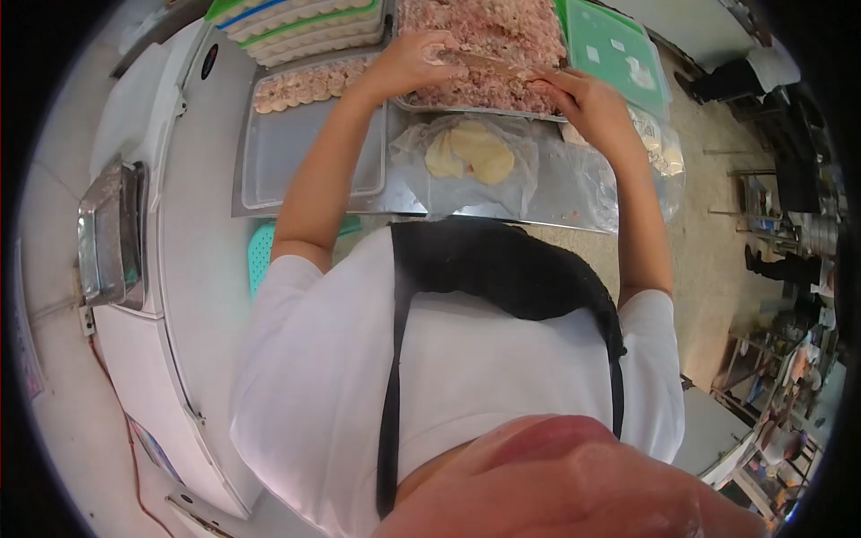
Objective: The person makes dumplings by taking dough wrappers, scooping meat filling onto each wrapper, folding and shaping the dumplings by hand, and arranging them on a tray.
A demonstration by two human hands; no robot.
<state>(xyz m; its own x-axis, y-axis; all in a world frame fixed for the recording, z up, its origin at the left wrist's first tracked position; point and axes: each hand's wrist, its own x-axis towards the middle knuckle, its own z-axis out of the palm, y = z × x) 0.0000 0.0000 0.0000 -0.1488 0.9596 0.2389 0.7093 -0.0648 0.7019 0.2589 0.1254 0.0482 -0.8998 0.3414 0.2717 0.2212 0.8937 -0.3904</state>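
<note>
Both hands are over a large tray of pink minced meat filling. My left hand is at the tray's left side, fingers curled around something pale that I cannot make out. My right hand is at the right side, fingers closed on one end of a thin brownish stick that reaches across the filling toward the left hand. Just below the tray, round pale dough wrappers lie on an opened plastic bag. To the left, a shallow plastic tray has filled dumplings in rows along its far end.
Stacked trays of dumplings with green and blue rims stand at the far left. A green lid and a plastic bag are on the right. A white freezer stands left; other people are at far right.
</note>
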